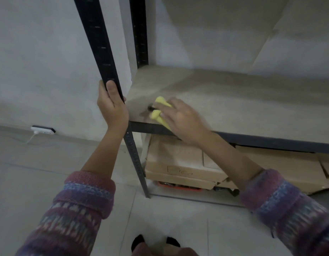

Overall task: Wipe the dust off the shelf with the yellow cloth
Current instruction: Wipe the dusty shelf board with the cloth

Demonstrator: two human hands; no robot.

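Head view looks down on the shelf (234, 100), a pale board in a black metal frame. Left hand (112, 108) grips the black upright post (97, 34) at the near-left corner, thumb up the front, fingers wrapped behind. Right hand (182, 121) is down on the board near that same corner, holding the yellow cloth (161, 101) against the surface. It is blurred, but the cloth seems bunched in the curled fingers, folds poking out past them. Cardboard boxes (174, 159) sit beneath the board, and a power strip (42, 129) lies by the far-left wall.
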